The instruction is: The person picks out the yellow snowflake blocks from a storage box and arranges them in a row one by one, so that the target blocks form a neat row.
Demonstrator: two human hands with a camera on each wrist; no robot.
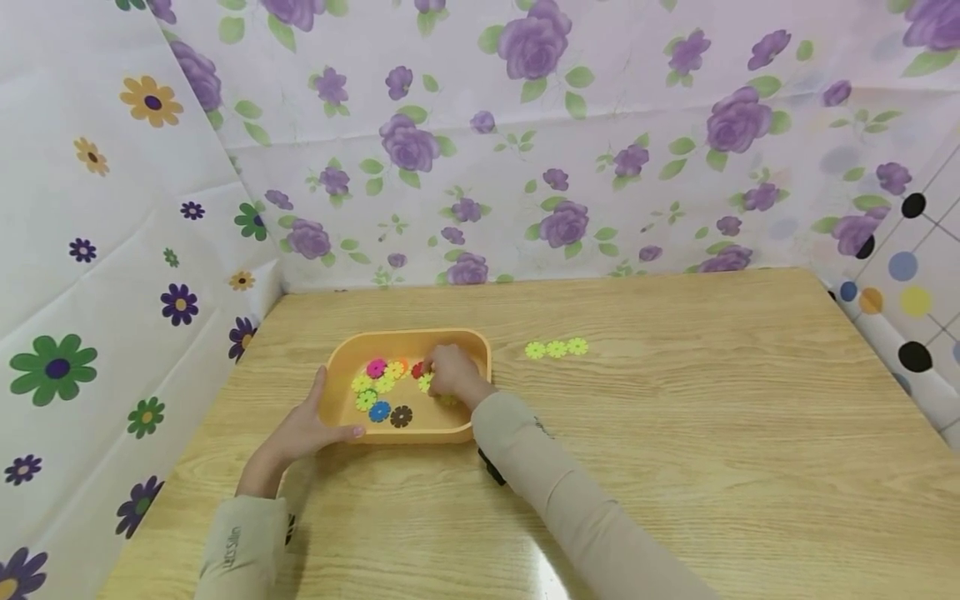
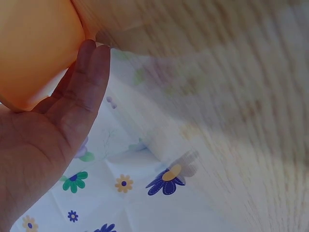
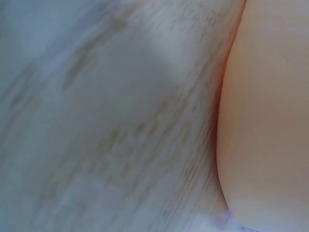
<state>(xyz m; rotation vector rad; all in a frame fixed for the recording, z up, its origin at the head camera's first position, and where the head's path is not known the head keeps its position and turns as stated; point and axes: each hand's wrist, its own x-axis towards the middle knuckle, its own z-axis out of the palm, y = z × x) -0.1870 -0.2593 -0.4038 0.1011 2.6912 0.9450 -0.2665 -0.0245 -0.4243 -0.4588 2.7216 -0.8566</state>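
Note:
An orange plastic tray (image 1: 480, 348) stands on the table with several small flower-shaped plastic discs in it, among them a pink disc (image 1: 377, 367), a blue disc (image 1: 379, 411) and a brown disc (image 1: 401, 416). My left hand (image 1: 303, 429) holds the tray at its near left corner, thumb on the near rim and fingers along the left outer wall. Inside the tray's right part, my right hand (image 1: 453, 372) reaches down, fingertips beside a red disc (image 1: 417, 370) and a yellow-green disc (image 1: 425, 382). Its fingertips are partly hidden, so I cannot tell whether they pinch a disc.
Right of the tray, three yellow-green discs (image 1: 557, 349) lie in a row on the wooden table (image 1: 712, 400). Flower-printed sheeting (image 1: 517, 167) hangs along the back edge and covers the left side too. Under the right sleeve a small black object (image 1: 492, 467) shows.

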